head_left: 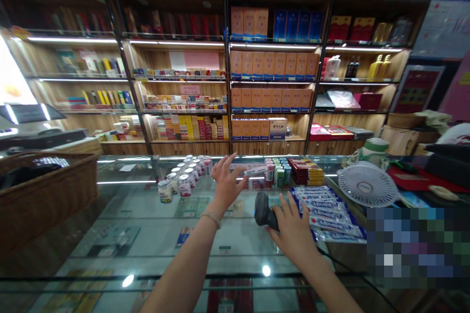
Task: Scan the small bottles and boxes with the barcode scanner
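Observation:
My left hand [226, 178] hovers over the glass counter [143, 205], fingers spread and nothing visibly held. Just right of its fingertips is a slim, pale clear-wrapped tube [256, 171]; whether they touch I cannot tell. Fingers stretched apart, my right hand [293, 222] rests at the handle of a black barcode scanner [262, 209], which lies on the glass with its head to the left. Beside that hand's fingertips is a row of blue-and-white wrapped packets [330, 210]. Several small lidded jars [184, 185] stand in rows left of my left hand.
Small upright tubes [280, 176] and stacked red-and-yellow packs [308, 172] stand toward the counter's back. A white fan [367, 183] is at the right, a wicker basket [47, 195] at the left. A black cable [345, 266] runs from the right hand. Stocked shelves [271, 80] line the wall.

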A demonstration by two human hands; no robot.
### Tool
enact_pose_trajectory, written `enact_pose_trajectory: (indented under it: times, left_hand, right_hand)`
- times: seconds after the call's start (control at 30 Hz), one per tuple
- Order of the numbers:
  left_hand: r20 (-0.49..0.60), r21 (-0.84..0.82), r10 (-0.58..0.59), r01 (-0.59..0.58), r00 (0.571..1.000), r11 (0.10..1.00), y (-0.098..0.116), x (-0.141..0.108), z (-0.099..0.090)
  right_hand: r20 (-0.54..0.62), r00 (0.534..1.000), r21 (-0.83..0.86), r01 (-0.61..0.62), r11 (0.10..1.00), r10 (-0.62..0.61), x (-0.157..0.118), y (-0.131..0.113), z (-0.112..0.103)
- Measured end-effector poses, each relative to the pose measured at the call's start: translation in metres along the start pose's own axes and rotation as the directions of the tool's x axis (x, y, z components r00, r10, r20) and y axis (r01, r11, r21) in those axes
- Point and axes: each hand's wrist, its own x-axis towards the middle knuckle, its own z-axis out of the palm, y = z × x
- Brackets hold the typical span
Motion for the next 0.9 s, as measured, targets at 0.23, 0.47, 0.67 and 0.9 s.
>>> enact_pose_trajectory:
  times: [0.23,0.47,0.67,0.9]
  left_hand:
    - [-0.002,0.014,-0.013,0.013,1.0,1.0,-0.001,0.0,0.002]
    - [-0.07,-0.015,-0.008,0.007,0.998,1.0,-0.005,-0.001,0.006]
    - [-0.108,-0.016,0.009,-0.011,0.994,1.0,-0.006,-0.001,0.009]
    - [-0.13,0.007,0.014,-0.013,0.991,1.0,-0.005,-0.001,0.01]
  right_hand:
    - [-0.033,0.999,0.106,0.012,0.994,-0.009,0.002,-0.001,-0.01]
    - [0.166,0.975,0.44,-0.209,0.873,0.15,0.01,0.008,-0.047]
    - [0.188,0.972,0.618,-0.228,0.752,0.14,0.013,0.012,-0.071]
    - [0.079,0.977,0.535,-0.21,0.818,0.199,0.012,0.005,-0.066]
